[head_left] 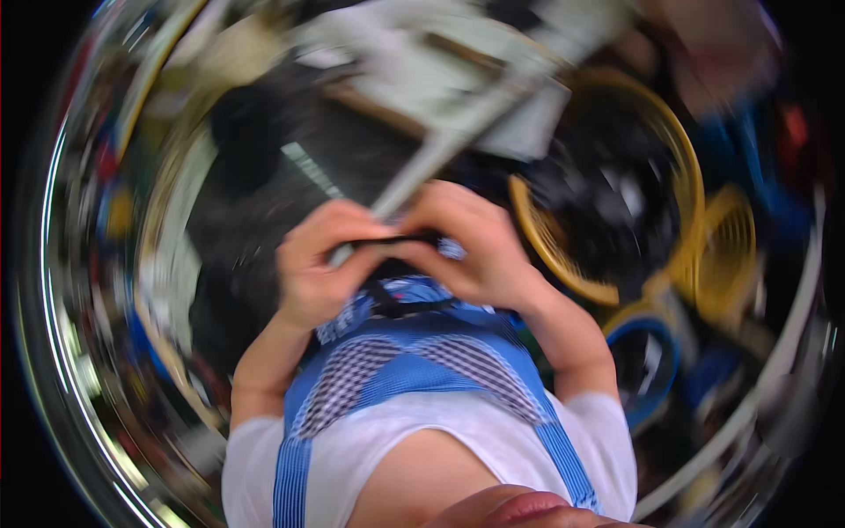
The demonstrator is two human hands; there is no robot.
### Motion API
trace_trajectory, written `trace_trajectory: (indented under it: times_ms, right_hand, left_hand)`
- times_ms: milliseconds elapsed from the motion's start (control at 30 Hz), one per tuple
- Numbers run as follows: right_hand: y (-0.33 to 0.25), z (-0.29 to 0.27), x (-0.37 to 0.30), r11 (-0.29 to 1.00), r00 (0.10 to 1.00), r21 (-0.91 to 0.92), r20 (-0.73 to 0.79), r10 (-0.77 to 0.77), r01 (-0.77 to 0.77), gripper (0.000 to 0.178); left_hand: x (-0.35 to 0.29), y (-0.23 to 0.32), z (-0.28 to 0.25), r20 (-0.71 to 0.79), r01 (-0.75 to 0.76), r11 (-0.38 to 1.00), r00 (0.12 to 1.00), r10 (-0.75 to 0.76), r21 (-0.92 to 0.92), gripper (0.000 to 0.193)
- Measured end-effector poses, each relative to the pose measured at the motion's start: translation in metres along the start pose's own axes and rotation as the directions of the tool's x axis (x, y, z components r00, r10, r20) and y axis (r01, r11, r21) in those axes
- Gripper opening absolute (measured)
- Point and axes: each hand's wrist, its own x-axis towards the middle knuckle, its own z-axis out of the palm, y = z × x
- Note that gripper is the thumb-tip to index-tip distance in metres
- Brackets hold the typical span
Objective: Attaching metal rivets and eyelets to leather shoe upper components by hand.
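Observation:
Close in front of my blue apron point(422, 352), both hands come together with fingertips nearly meeting. A thin black strip point(377, 241) runs between them; its kind is too blurred to make out. My left hand point(315, 264) pinches the strip's left part between thumb and curled fingers. On the other side, my right hand point(471, 236) grips it the same way, its fingers bent over the top. A small pale bit shows under the left fingers, and a light patterned patch lies by the right fingers; I cannot tell what either is.
Beyond my hands lies a dark surface point(255, 220) with a pale striped strip point(312, 170). A light bar point(431, 163) slants away toward white equipment. To the right stands a yellow basket point(694, 167) of dark items, near another yellow basket point(744, 251) and a blue-rimmed container point(674, 352).

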Motion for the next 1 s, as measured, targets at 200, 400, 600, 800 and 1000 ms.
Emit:
trace_trajectory:
  times_ms: [200, 400, 600, 800, 1000]
  right_hand:
    - [0.000, 0.066, 0.053, 0.943, 0.899, 0.159, 0.384, 0.213, -0.291, 0.028]
    - [0.059, 0.115, 0.124, 0.929, 0.761, -0.141, 0.538, 0.362, -0.342, 0.018]
    - [0.095, 0.234, 0.153, 0.993, 0.638, -0.114, 0.763, 0.100, -0.019, 0.015]
    - [0.105, 0.271, 0.155, 0.959, 0.552, -0.134, 0.833, -0.027, 0.249, 0.010]
    - [0.048, 0.245, 0.149, 0.974, 0.612, 0.090, 0.765, -0.200, 0.207, 0.017]
  left_hand:
    - [-0.069, 0.005, -0.042, -0.354, 0.195, 0.966, 0.903, -0.244, -0.170, 0.019]
    - [-0.174, -0.035, -0.149, -0.878, 0.313, 0.921, 0.342, -0.335, -0.230, 0.019]
    - [-0.238, -0.123, -0.221, -0.862, 0.828, 0.246, 0.465, 0.201, 0.504, 0.038]
    - [-0.212, -0.079, -0.190, -0.854, 0.669, 0.548, 0.483, 0.192, 0.501, 0.029]
    - [-0.157, -0.090, -0.147, -0.342, 0.259, 0.652, 0.683, -0.645, -0.712, 0.018]
